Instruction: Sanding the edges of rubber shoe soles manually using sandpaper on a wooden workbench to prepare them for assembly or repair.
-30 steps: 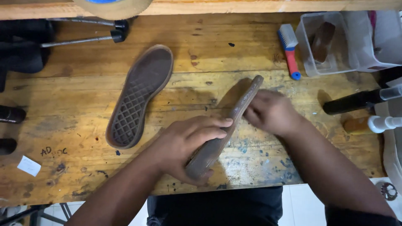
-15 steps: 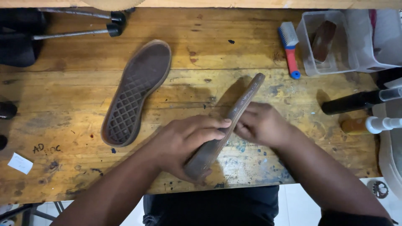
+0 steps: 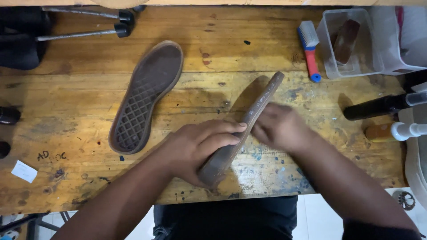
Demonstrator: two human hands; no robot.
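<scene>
The right hand [image 3: 281,128] is drawn back along the held sole [image 3: 242,129], away from its raised tip and toward the left hand [image 3: 202,149]; a second ago it was set higher, just under the tip, and now more of the sole's upper edge is left bare above it. The right hand is blurred by motion, and its knuckles are brought close to the left fingertips [image 3: 238,126], where a gap was seen before. The left fingers are stretched a little further along the sole's edge. The whole scene is shifted slightly in the view, so that the flat sole [image 3: 147,98] beside the held sole sits somewhat lower.
</scene>
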